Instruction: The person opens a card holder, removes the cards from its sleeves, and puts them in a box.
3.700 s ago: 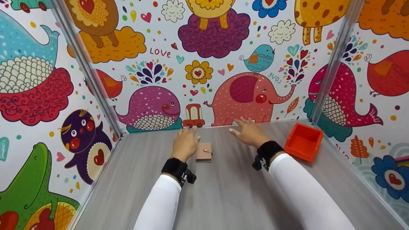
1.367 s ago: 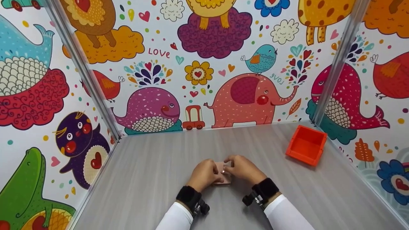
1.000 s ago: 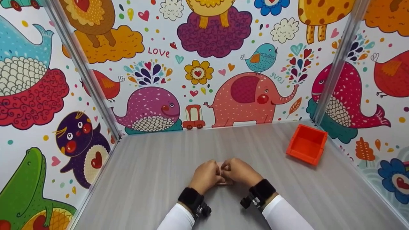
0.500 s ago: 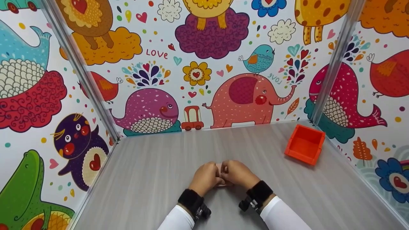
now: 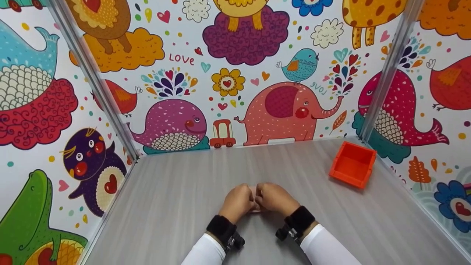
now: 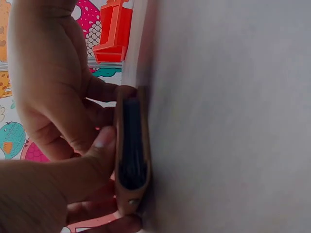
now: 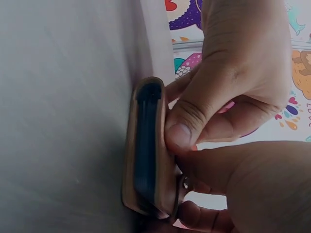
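A small pinkish-tan card holder [image 5: 256, 211] lies flat on the table, mostly hidden under both hands in the head view. Its cover [image 7: 165, 170] wraps dark blue inner sleeves [image 7: 146, 145], with a rounded spine at the left and a snap strap [image 7: 181, 191] at the right. My left hand [image 5: 237, 203] holds the spine side, its thumb [image 6: 104, 138] pressed on the top cover. With curled fingers, my right hand [image 5: 276, 198] grips the clasp side around the strap. Whether the snap is fastened I cannot tell.
An orange-red open bin [image 5: 352, 165] stands at the back right of the grey wood-grain table [image 5: 176, 206]. Cartoon-printed panels [image 5: 228, 44] with metal corner posts [image 5: 390, 73] enclose the back and sides.
Both hands came from farther back onto the card holder, which moved nearer and slightly right. The right fingers then closed in at the clasp side. Over the last half second the hands barely moved.
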Available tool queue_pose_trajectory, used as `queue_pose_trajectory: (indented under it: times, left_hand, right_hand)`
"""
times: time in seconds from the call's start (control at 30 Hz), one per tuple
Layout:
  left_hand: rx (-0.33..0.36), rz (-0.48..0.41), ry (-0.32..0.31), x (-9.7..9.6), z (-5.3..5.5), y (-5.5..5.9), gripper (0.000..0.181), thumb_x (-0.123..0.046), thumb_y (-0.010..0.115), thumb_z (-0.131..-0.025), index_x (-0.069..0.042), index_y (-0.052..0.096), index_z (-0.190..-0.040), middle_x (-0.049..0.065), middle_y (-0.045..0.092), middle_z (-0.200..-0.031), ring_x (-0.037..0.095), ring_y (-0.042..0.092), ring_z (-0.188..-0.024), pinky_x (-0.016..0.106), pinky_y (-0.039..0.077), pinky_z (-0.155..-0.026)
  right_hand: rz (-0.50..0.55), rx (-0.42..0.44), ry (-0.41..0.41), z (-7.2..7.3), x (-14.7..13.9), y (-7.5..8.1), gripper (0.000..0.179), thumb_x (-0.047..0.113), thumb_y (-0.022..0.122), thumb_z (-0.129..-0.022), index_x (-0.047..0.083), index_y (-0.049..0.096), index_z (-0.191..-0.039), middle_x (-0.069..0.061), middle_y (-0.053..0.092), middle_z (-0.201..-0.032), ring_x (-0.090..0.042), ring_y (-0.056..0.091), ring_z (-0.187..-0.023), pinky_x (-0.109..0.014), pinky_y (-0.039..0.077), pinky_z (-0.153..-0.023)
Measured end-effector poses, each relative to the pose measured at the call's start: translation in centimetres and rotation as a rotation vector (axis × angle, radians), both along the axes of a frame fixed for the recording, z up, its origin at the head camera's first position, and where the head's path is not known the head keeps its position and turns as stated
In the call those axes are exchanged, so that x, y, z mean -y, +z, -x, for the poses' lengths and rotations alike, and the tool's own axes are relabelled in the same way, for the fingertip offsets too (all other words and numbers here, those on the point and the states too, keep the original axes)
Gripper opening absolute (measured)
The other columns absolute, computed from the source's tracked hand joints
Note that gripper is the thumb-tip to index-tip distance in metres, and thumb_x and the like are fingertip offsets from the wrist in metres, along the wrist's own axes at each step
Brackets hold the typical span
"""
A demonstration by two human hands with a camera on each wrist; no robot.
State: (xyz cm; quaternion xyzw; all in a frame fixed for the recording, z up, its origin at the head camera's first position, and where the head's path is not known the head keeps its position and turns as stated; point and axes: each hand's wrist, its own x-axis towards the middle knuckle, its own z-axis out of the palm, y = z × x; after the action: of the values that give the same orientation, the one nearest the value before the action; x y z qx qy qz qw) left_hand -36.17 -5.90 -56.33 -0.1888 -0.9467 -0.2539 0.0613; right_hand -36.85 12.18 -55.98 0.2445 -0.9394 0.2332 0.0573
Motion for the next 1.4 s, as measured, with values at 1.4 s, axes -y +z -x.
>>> queue_pose_trajectory:
  times: [1.4]
  left_hand:
    - [-0.050, 0.036, 0.049, 0.4, -0.7, 0.6, 0.045, -0.045, 0.096, -0.090, -0.013, 0.073, -0.067, -0.004, 0.067, -0.073, 0.010, 0.053, -0.062, 0.034, 0.050, -0.063]
  right_hand:
    - [0.224, 0.353, -0.211, 1.7, -2.9, -0.2, 0.039, 0.004, 0.073, -0.085, 0.019, 0.045, -0.063, 0.007, 0.049, -0.057, -0.010, 0.049, -0.050, -0.024, 0.038, -0.049]
